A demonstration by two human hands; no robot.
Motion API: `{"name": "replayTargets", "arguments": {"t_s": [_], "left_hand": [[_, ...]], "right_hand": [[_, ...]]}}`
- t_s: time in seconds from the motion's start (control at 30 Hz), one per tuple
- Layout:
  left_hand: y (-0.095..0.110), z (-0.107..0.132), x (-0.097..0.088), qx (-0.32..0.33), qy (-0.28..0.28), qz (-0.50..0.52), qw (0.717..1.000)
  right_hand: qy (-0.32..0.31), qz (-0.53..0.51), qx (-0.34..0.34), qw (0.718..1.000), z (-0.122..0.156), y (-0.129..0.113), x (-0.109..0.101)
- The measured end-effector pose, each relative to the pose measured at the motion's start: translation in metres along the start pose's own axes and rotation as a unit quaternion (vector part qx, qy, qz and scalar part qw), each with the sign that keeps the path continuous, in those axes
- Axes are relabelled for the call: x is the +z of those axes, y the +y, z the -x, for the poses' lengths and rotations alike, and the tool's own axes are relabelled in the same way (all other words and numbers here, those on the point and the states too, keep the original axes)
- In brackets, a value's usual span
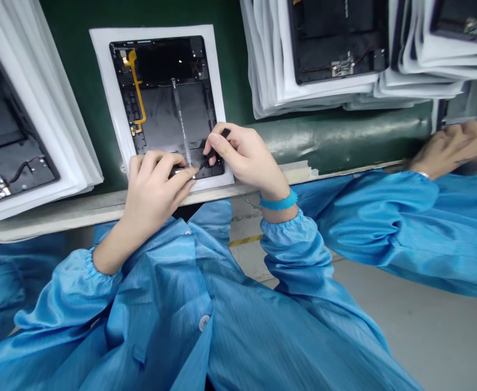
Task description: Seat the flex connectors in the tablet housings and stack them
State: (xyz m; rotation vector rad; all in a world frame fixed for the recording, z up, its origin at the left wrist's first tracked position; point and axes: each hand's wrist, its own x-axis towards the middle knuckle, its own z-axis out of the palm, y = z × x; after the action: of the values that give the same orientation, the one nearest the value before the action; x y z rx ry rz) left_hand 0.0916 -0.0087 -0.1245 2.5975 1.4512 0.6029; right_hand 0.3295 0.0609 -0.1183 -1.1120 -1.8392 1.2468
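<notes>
An opened tablet housing [160, 117] lies on a white foam sheet [103, 70] at the bench edge. Inside it run a yellow flex cable [138, 98] and a pale ribbon cable [181, 117] down the middle. My left hand [154, 182] rests over the housing's lower edge, fingers bent, thumb and index finger close together near the ribbon's lower end. What lies under those fingertips is hidden. My right hand [246, 155] is closed around a slim black pointed tool [211, 153]. Its tip is down at the lower edge, beside my left fingertips.
Stacked foam sheets with another tablet housing [10, 136] stand at left. More stacks, bearing a tablet housing [339, 41], stand at upper right. A co-worker's hand [453, 146] is at the far right, above a blue sleeve. The green bench mat [71, 49] ends at a pale edge.
</notes>
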Motion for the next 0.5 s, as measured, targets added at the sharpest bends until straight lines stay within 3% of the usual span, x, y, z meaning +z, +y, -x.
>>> {"name": "replayTargets", "arguments": {"t_s": [0.2,0.33,0.5], "left_hand": [[-0.006,0.003,-0.001,0.056,-0.024,-0.030,0.998],[-0.010,0.002,-0.002,0.071,-0.056,-0.027,0.996],[-0.011,0.003,-0.001,0.077,-0.045,-0.017,0.996]], "right_hand": [[0.090,0.036,-0.006,0.995,0.013,0.004,-0.001],[0.095,0.051,-0.014,0.994,0.019,0.007,-0.001],[0.093,0.093,-0.025,0.991,0.016,0.003,0.000]]}}
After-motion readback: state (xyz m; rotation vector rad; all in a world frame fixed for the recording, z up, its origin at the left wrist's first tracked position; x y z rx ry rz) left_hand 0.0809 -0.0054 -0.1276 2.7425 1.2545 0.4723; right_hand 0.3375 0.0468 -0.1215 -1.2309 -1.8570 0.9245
